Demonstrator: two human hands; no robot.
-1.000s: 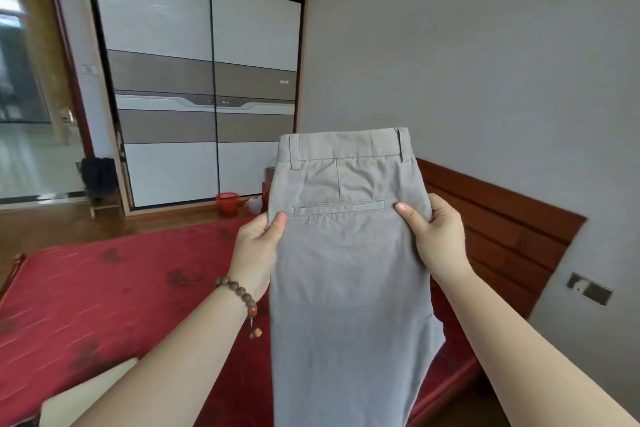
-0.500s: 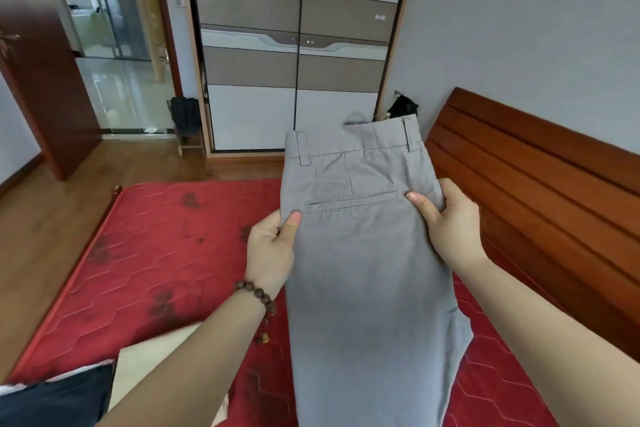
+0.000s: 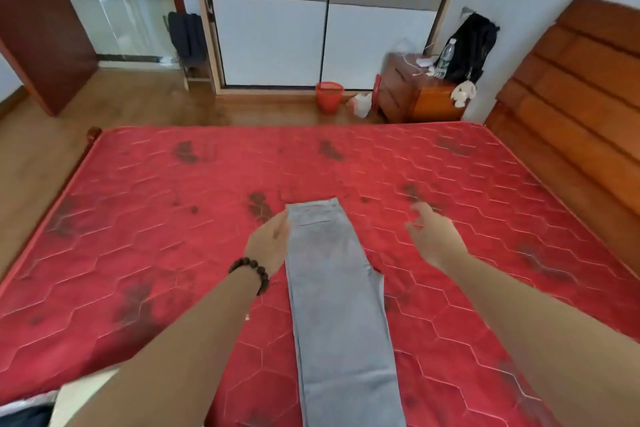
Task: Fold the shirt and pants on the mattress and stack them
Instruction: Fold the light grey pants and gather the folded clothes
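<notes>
Both hands hover with fingers loose: left hand (image 3: 268,246) brushing the pants (image 3: 337,305), right hand (image 3: 434,239) apart. Pants lie lengthwise on the mattress (image 3: 138,218); soft, light cloth, likely best pinched at waistband corners.

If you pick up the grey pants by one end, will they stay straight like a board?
Probably not. The grey pants lie flat and limp along the red mattress, so they would likely droop and bend. The thin cloth looks light, and it should not roll or break.
</notes>
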